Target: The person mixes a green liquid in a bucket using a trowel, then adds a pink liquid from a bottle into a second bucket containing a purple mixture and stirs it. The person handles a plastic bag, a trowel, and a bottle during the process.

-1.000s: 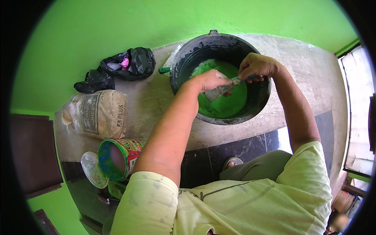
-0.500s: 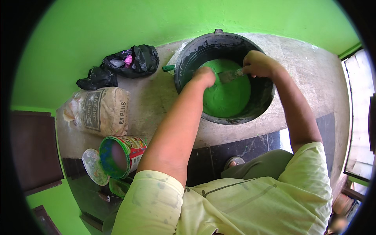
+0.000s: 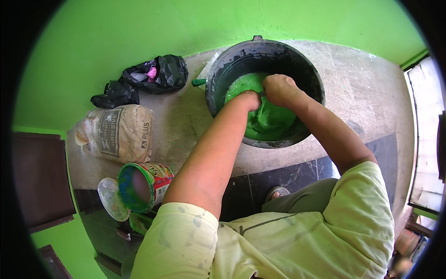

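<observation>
A large black tub holds bright green paint with swirls on its surface. Over the paint, my right hand is closed round the handle end of a putty knife, whose blade is mostly hidden between my hands and in the paint. Just left of it and lower, my left hand is closed too, its fingers turned away from view. It is close to the knife; what it grips, if anything, is hidden.
Left of the tub lie a green-handled tool, black plastic bags and a paper sack of adhesive powder. An open paint bucket lies tipped nearer me, its lid alongside. A green wall rises behind.
My right hand has moved left with the putty knife, up to my left hand. My left hand has shifted slightly right and nearer me. The paint surface is now more swirled.
</observation>
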`<state>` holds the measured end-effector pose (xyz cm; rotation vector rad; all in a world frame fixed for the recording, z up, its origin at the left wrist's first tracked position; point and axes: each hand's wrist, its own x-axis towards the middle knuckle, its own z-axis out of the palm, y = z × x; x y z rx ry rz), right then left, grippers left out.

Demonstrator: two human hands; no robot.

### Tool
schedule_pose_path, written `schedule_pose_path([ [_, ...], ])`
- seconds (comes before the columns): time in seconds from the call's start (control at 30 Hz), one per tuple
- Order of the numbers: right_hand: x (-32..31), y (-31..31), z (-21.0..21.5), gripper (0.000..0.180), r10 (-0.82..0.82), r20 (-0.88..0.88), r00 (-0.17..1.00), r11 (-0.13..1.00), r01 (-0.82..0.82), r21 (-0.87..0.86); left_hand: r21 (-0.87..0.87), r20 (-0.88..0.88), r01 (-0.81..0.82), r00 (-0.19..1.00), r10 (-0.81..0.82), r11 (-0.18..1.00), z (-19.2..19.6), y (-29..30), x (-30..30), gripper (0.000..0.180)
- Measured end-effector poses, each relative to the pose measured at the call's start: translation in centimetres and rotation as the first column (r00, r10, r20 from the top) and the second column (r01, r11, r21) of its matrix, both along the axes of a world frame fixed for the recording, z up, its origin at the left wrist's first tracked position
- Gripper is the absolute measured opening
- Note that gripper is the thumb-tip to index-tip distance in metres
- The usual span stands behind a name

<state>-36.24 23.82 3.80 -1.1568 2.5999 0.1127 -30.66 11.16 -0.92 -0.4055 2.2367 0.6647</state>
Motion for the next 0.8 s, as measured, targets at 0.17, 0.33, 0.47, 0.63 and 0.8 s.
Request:
schedule_pose_path([
  [0.17, -0.5, 1.9, -0.6, 0.018, 0.108, -0.182, 0.977, 0.973, -0.066, 0.221, -0.078, -0.086, -0.121, 0.99, 0.114, 0.99, 0.2, -0.1, 0.3, 0.05],
  [0.33, 0.4, 0.1, 1.0, 0.025, 0.122, 0.45, 0.885, 0.891, -0.297, 0.344, 0.075, -0.15, -0.243, 0.956, 0.252, 0.967, 1.6, 0.0, 1.1, 0.067],
  [0.47, 1.0, -0.8, 1.0, 0.025, -0.037, 0.141, 0.989, 0.996, 0.048, -0.072, 0.224, -0.257, -0.476, 0.813, 0.523, 0.85, 2.0, -0.2, 0.9, 0.072],
  [0.63, 0.2, -0.4, 0.5, 0.019, 0.053, -0.181, 0.982, 0.995, -0.036, 0.096, 0.046, -0.338, -0.421, 0.847, 0.411, 0.906, 1.1, -1.2, 0.7, 0.041],
  [0.8, -1.3, 1.9, -1.5, 0.017, 0.156, 0.118, 0.981, 0.976, -0.171, 0.134, -0.025, -0.18, -0.13, 0.976, 0.123, 0.991, 0.3, -0.4, 0.5, 0.039],
])
